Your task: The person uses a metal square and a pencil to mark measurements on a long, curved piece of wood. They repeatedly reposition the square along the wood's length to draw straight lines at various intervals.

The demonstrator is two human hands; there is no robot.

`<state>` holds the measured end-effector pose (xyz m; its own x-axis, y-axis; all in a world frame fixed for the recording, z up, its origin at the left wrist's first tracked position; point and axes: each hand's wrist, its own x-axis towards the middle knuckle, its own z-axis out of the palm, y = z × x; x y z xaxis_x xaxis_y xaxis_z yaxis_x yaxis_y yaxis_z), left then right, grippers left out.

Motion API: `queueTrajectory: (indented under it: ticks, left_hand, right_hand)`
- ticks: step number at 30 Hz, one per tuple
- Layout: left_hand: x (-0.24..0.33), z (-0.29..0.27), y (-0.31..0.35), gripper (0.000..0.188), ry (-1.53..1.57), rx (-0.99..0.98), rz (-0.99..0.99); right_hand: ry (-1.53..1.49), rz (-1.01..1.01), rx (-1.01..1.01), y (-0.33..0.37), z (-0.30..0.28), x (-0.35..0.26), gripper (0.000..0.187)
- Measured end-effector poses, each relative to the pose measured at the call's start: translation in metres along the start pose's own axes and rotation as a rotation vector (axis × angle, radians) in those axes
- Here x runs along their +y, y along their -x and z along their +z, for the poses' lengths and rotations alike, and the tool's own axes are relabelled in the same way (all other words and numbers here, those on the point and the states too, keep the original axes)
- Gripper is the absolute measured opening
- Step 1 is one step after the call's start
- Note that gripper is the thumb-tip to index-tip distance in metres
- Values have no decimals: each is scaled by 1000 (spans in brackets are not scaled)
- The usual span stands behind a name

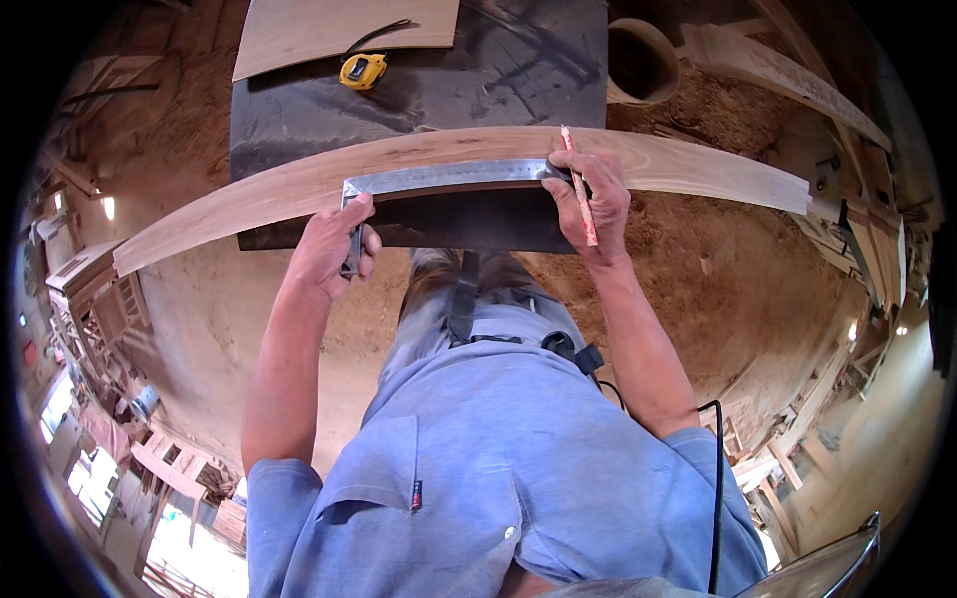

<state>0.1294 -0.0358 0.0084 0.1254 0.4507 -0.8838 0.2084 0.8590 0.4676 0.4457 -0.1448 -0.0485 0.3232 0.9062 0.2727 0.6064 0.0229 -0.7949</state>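
A long wooden board [439, 149] lies across the dark worktable and overhangs it on both sides. Along its near edge runs the metal blade of a try square [449, 177]. My left hand [334, 239] is closed round the square's short arm, at the left end of the blade. At the blade's right end, my right hand [596, 204] touches the metal with its fingertips. A red-and-white pencil [578, 189] is held in that same hand, slanting across the board with its tip toward the far edge.
On the dark tabletop [498, 90] sit a yellow tape measure [363, 71] and a flat wooden panel [344, 35]. Right of the table stands a round hollow container [643, 62]. Carved timber [788, 80] lies at the far right, and a wooden frame piece [95, 284] stands at left.
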Motion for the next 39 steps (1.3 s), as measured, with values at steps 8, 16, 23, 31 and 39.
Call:
queueTrajectory:
  ticks: [8,16,23,31,39]
  left_hand:
    - [0,1,1,40,-4,15,-3]
    - [4,3,5,39,-4,38,-15]
    - [2,3,3,61,1,9,-10]
    - [3,3,5,61,-1,15,-18]
    - [1,1,1,56,-7,27,-20]
  right_hand:
    - [16,-9,-15,-2,-2,0,34]
    - [3,-11,-14,-2,-1,1,33]
    - [8,-27,-10,-4,-2,0,31]
    - [17,-24,-22,-6,-4,-1,30]
    - [19,-50,-17,-5,-3,2,31]
